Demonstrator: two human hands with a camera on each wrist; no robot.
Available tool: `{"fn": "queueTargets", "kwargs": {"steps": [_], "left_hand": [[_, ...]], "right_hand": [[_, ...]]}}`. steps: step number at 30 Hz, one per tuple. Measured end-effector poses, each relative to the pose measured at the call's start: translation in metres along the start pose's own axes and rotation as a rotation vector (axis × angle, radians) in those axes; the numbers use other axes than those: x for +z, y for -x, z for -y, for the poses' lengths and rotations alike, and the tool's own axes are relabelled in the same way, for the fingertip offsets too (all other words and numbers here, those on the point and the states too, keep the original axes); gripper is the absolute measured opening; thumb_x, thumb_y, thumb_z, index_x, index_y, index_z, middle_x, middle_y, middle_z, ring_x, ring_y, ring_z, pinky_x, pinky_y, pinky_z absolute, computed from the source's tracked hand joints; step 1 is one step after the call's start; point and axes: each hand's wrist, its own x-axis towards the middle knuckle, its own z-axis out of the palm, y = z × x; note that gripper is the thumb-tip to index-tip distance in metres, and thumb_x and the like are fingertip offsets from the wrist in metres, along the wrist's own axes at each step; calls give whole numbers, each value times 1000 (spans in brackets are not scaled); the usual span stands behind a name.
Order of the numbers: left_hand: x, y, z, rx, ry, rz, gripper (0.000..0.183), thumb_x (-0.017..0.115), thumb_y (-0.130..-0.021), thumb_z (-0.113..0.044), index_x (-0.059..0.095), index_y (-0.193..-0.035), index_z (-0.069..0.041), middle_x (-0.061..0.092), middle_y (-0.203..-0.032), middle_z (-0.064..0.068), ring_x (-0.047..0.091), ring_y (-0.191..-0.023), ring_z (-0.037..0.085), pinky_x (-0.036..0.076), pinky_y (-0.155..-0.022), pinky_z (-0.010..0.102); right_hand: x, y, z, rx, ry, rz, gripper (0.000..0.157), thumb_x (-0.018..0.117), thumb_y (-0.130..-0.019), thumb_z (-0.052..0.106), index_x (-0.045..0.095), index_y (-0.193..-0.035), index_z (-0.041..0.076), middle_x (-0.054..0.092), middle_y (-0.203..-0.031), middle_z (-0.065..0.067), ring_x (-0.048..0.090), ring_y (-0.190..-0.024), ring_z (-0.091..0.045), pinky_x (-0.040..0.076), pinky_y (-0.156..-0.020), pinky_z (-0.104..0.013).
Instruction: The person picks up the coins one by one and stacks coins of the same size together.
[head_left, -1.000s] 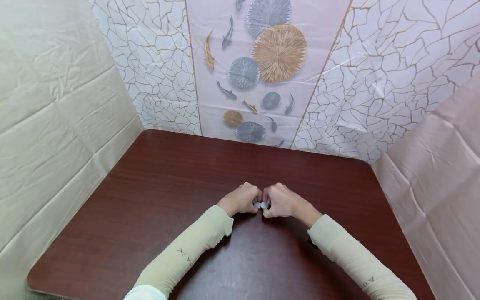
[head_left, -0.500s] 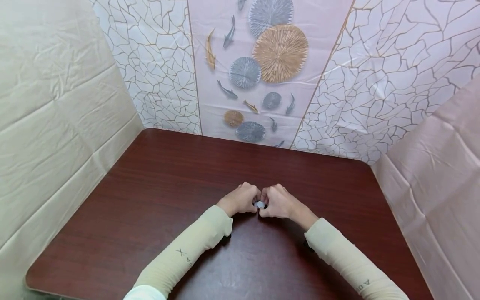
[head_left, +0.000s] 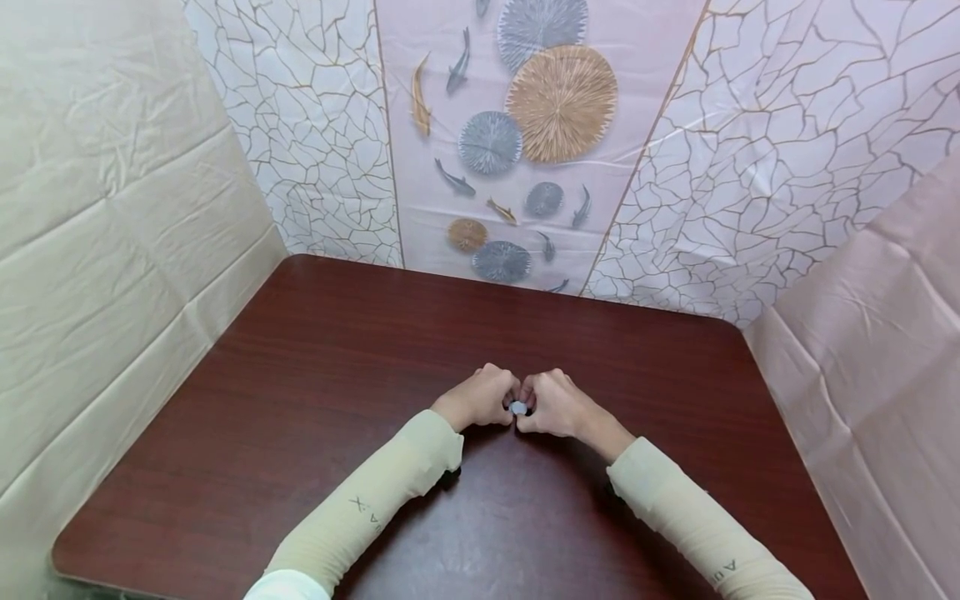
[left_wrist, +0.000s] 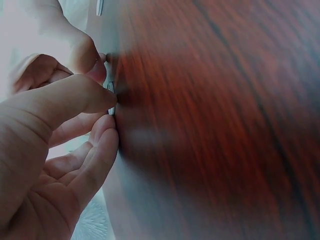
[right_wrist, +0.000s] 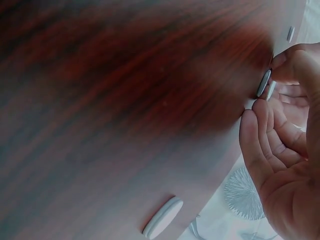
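Over the middle of the table my two hands meet, fingertips close together. The left hand [head_left: 480, 398] pinches a small pale disc [right_wrist: 271, 90] between thumb and fingers. A second small disc [right_wrist: 263, 82] stands on edge between the thumb and fingers of the right hand [head_left: 561, 404]. In the head view the two discs overlap in the gap between the hands, partly covered by fingertips. Along the left wrist view's left side, the left thumb covers part of the disc's edge [left_wrist: 111, 86]. Both hands stay low, right at the tabletop.
The dark red wooden table [head_left: 360, 333] has rounded corners. Another pale disc [right_wrist: 163, 218] lies on it in the right wrist view, with a further one [right_wrist: 290, 33] at the upper right. Patterned cloth [head_left: 487, 225] hangs behind, with plain cloth at both sides.
The right hand has shifted slightly left toward the left hand. The two discs, seen side by side before, now overlap in the head view. The left hand has barely moved.
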Motion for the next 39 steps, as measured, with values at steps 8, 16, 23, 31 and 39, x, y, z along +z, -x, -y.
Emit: {"fn": "queueTargets", "kwargs": {"steps": [8,16,23,31,39], "left_hand": [[0,2,-1,-4,-16,4,13,85,-86,-10,76,-96,-13,73,-90,0,58,-79,6,48,-78,24],[-1,4,-4,-17,-19,14,11,84,-87,-11,76,-95,-12,66,-82,-3,54,-77,9,44,-81,29],[1,2,-5,-6,-67,16,13,84,-87,-13,71,-86,-14,52,-71,-8,48,-69,10,40,-71,27],[-1,2,-5,-4,-60,16,10,84,-86,-12,74,-89,-13,54,-73,-7,49,-70,9,41,-66,25],[0,2,-4,-12,-30,16,12,83,-88,-10,74,-96,-13,68,-86,-2,56,-76,7,46,-70,22]], "right_hand": [[2,0,4,22,-3,-15,22,87,-73,21,75,-87,10,73,-79,4,66,-73,-2,55,-67,-20],[3,3,9,64,-7,-9,19,87,-75,20,76,-87,10,76,-81,3,69,-77,-6,57,-71,-23],[3,5,7,59,-22,-13,17,86,-77,18,76,-89,10,77,-83,3,73,-80,-6,59,-72,-23],[3,6,3,30,-71,-12,14,84,-79,13,76,-89,9,78,-82,2,73,-79,-5,59,-71,-21],[0,6,0,23,-121,10,13,83,-81,9,77,-91,6,78,-83,0,73,-77,-5,59,-71,-19]]}}
